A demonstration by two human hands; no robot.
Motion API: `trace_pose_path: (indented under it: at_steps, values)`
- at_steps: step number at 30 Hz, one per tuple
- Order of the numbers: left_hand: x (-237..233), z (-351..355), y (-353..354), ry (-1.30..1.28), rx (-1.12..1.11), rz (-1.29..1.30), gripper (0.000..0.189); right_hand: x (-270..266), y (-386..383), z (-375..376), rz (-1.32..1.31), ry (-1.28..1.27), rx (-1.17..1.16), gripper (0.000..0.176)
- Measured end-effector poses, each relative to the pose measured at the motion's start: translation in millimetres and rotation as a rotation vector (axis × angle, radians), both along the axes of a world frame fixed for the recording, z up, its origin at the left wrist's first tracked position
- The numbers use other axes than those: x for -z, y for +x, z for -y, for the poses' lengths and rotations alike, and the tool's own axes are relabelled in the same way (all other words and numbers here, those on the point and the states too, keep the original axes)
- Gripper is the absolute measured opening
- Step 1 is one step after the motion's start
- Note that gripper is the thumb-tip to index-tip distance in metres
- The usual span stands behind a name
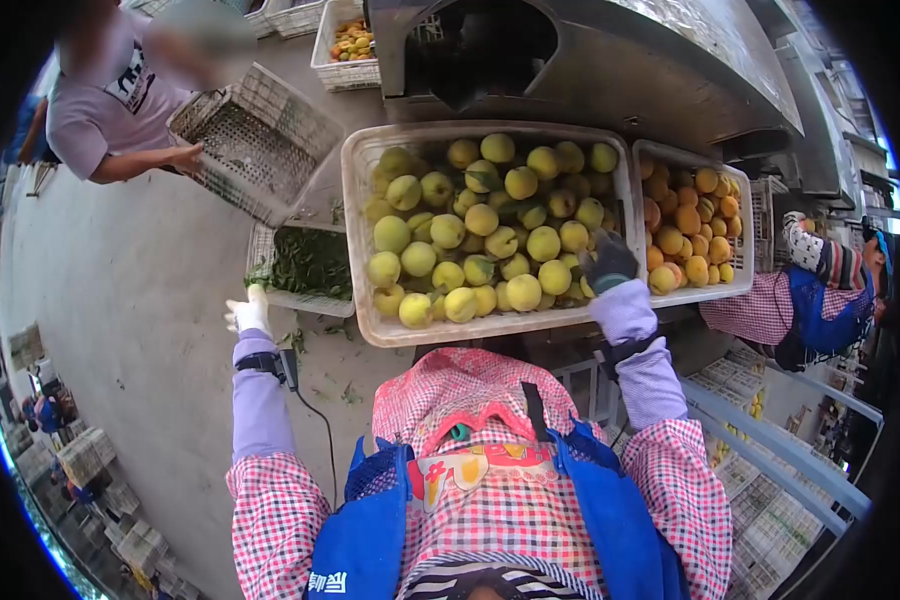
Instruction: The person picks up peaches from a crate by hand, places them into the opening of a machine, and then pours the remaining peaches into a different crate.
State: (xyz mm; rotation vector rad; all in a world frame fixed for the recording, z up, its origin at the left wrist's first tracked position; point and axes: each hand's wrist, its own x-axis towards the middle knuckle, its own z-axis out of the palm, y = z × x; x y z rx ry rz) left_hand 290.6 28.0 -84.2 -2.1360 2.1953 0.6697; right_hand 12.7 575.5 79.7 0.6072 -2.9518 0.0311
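Observation:
A large white plastic crate point(358, 250) full of yellow-green peaches point(447, 231) stands in front of me. My right hand point(610, 264), in a dark glove, reaches over the crate's right end and touches the peaches there; its fingertips are partly lost among the fruit. My left hand point(248, 310), in a white glove, hangs off to the left with its fingers apart and no fruit in it. Close beyond it is a low crate point(315, 302) holding green leaves point(312, 262).
Right of the peaches stands a crate of orange-yellow fruit point(692, 218). A metal machine point(610, 80) rises behind both. At the upper left a person point(120, 110) holds a mesh crate point(260, 140); another person point(820, 300) is at the far right. A cable point(320, 410) hangs by my left wrist.

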Motion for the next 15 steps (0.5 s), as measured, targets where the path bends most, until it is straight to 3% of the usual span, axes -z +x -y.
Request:
trace_pose_path:
  at_steps: [1,3,5,6,7,8,12,13,14,15]
  values:
    - [10,3,-2,-0.145,-0.004,-0.068,0.079,0,-1,-24,-0.061,0.242,0.047,0.039]
    - [-57,-42,-42,-0.575,0.242,-0.372,0.066,-5,17,-39,0.136,0.360,-0.054,0.037]
    - [-152,-109,-82,-0.490,0.630,-0.562,0.058,-35,21,-19,0.529,0.650,-0.057,0.038]
    - [-191,-138,-102,-0.341,0.829,-0.589,0.049,-59,20,-1,0.780,0.831,-0.046,0.039]
    - [-213,-164,-121,-0.186,1.026,-0.608,0.041,-62,21,0,0.864,0.894,-0.031,0.037]
    - [-189,-192,-141,-0.425,1.167,-0.727,0.037,-56,22,-7,0.864,0.884,-0.025,0.035]
    - [-163,-292,-227,-0.413,1.381,-0.434,0.055,-8,13,-51,0.606,0.645,-0.032,0.026]
    - [-143,-309,-246,-0.502,1.382,-0.361,0.044,3,6,-62,0.554,0.577,-0.036,0.024]
    - [-114,-316,-260,-0.413,1.358,-0.338,0.033,13,1,-71,0.475,0.456,-0.035,0.022]
    - [-115,-318,-270,-0.328,1.325,-0.311,0.022,22,-7,-74,0.395,0.329,-0.048,0.020]
